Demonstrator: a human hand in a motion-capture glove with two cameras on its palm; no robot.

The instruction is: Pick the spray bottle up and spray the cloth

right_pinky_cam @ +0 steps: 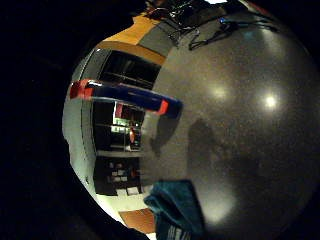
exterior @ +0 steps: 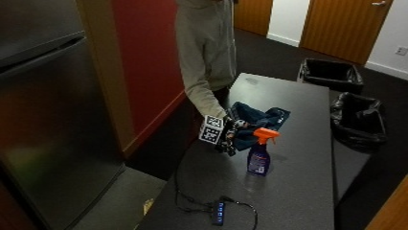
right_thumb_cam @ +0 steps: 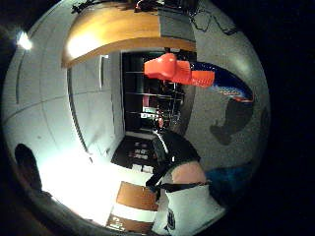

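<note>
The spray bottle (exterior: 259, 154) stands upright on the dark counter (exterior: 300, 191), orange trigger head up, within easy reach. The blue cloth (exterior: 258, 119) lies crumpled just beyond it. The gloved right hand (exterior: 228, 135) hovers just left of the bottle, holding nothing; whether its grip is spread or curled I cannot tell. The palm views alone show the bottle (right_thumb_cam: 206, 78) close before the palm.

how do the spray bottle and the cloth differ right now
The spray bottle stands upright; the cloth lies crumpled in a heap. The bottle is blue with an orange trigger head, while the cloth is plain dark blue. The cloth spreads wider across the table; the bottle is narrow and taller. Both rest on the dark table.
</note>
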